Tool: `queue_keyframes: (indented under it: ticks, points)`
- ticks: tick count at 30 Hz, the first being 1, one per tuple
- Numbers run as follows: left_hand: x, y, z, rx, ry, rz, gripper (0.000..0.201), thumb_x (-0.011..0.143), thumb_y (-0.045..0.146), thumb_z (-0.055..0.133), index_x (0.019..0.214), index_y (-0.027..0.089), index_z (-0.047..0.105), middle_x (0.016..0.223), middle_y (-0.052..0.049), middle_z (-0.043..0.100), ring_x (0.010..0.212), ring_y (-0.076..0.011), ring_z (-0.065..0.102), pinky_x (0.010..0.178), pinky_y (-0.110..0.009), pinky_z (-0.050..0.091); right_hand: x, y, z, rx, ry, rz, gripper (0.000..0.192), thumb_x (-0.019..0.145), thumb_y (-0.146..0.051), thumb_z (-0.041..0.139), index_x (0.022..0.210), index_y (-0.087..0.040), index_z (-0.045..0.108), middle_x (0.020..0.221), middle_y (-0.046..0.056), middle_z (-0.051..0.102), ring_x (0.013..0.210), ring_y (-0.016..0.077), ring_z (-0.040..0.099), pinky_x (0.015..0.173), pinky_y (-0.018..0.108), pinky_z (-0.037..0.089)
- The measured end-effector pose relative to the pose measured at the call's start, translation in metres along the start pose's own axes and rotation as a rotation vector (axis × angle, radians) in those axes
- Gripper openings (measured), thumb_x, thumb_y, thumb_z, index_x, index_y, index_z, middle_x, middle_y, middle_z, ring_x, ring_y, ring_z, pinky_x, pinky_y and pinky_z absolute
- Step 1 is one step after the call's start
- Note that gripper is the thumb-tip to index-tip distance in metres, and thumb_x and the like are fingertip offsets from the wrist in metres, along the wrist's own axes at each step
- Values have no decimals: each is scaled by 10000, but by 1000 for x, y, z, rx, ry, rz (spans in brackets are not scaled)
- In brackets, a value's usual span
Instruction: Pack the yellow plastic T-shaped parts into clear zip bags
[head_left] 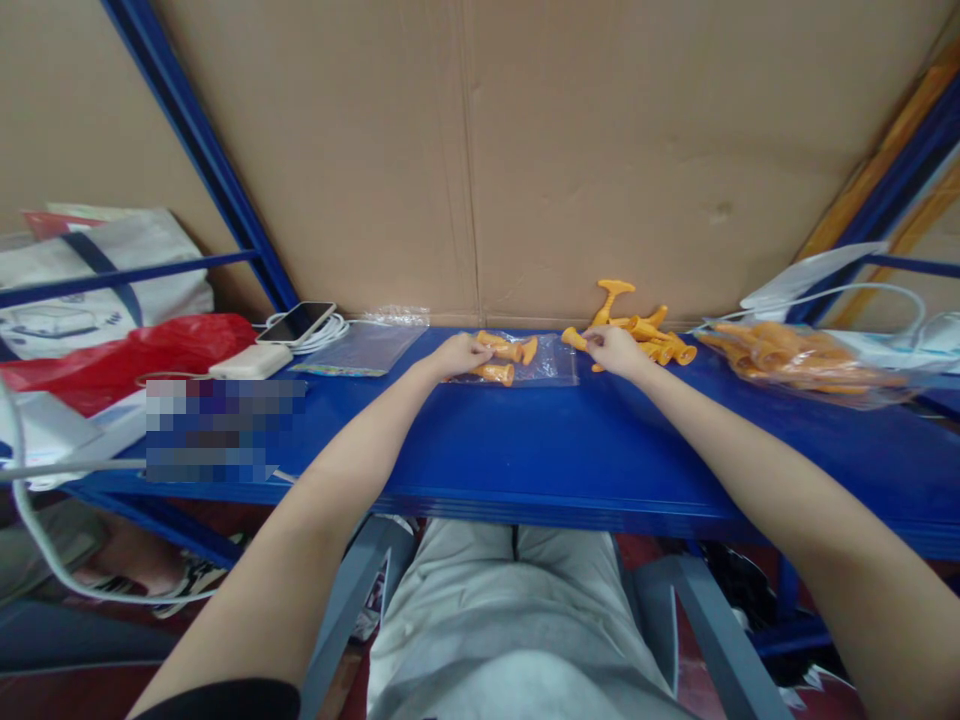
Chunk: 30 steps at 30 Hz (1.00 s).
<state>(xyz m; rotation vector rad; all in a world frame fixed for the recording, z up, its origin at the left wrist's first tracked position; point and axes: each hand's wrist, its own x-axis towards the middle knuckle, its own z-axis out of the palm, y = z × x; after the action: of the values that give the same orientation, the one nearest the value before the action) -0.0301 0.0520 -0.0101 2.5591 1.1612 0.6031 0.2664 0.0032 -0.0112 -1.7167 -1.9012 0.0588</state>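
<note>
My left hand (461,356) is closed at the left end of a clear plastic bag (559,365). Two or so orange plastic pieces (495,374) with flared ends lie in or on that bag, by my fingertips; which cannot be told. My right hand (616,350) pinches another orange plastic piece (574,339), its flared end pointing left toward the bag. Beside and behind that hand is a loose pile of similar orange pieces (667,345), and a T-shaped one (611,298) leans up at the back. My right fingertips are partly hidden.
A blue shelf table (540,440) stands against a cardboard wall (480,150). At right lies a clear bag of orange pieces (795,360). Leftward are a flat clear bag (367,345), a phone (296,323), a white cable, a red plastic bag (172,350) and a tote bag (97,270).
</note>
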Motion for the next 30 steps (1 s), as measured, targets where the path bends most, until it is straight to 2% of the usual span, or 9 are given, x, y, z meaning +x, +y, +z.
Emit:
queue_keyframes:
  ticks: [3, 7, 11, 13, 18, 22, 26, 30]
  points:
    - [0, 3, -2, 88, 0, -55, 454, 849, 422, 468, 472, 176, 521, 417, 40, 384, 448, -95, 358, 500, -268, 203, -4, 5, -9, -236, -73, 90, 250, 877, -226, 535, 989, -157, 748, 1011, 97, 757, 1001, 239, 696, 861, 296, 528]
    - [-2, 2, -4, 152, 8, -104, 438, 844, 428, 464, 515, 169, 592, 446, 29, 424, 503, -116, 433, 525, -251, 254, -10, -5, -18, -442, -208, 168, 313, 890, -379, 534, 992, -173, 746, 956, 125, 749, 1025, 282, 683, 841, 351, 526]
    - [-2, -2, -6, 199, 18, -105, 442, 848, 449, 467, 584, 163, 676, 473, 17, 480, 547, -130, 470, 552, -244, 287, -13, -17, -26, -503, -308, 208, 314, 840, -306, 563, 1034, -141, 747, 943, 147, 737, 1025, 302, 676, 832, 365, 517]
    - [-2, -4, -5, 217, 19, -110, 443, 858, 446, 461, 625, 164, 712, 482, 10, 516, 553, -136, 488, 555, -243, 299, -14, -20, -31, -511, -303, 209, 304, 814, -267, 573, 1016, -134, 757, 910, 145, 736, 1002, 303, 680, 825, 364, 512]
    - [-4, -3, -2, 288, 33, -137, 429, 882, 430, 457, 725, 179, 767, 560, -15, 629, 581, -156, 562, 559, -242, 342, -14, -19, -48, -460, -204, 148, 211, 793, -261, 609, 882, -167, 775, 770, 90, 727, 837, 253, 696, 710, 305, 495]
    - [-7, 4, 1, 350, 47, -194, 426, 906, 439, 446, 935, 197, 796, 757, -55, 738, 714, -200, 650, 617, -254, 401, -12, -17, -62, -315, -263, 23, 143, 772, -265, 659, 809, -181, 768, 659, 41, 701, 651, 179, 653, 608, 256, 454]
    - [-9, 10, 0, 393, 21, -200, 400, 927, 402, 443, 1012, 218, 787, 877, -56, 763, 813, -210, 681, 672, -253, 430, -13, -19, -59, -317, -295, -149, 101, 755, -237, 676, 788, -202, 766, 745, 34, 731, 707, 178, 658, 658, 265, 459]
    - [-9, 13, 0, 400, 20, -207, 400, 931, 405, 445, 1020, 217, 787, 891, -56, 764, 830, -213, 688, 684, -257, 444, -17, -25, -45, -348, -259, -223, 135, 792, -252, 653, 842, -202, 768, 813, 47, 746, 771, 203, 668, 723, 298, 463]
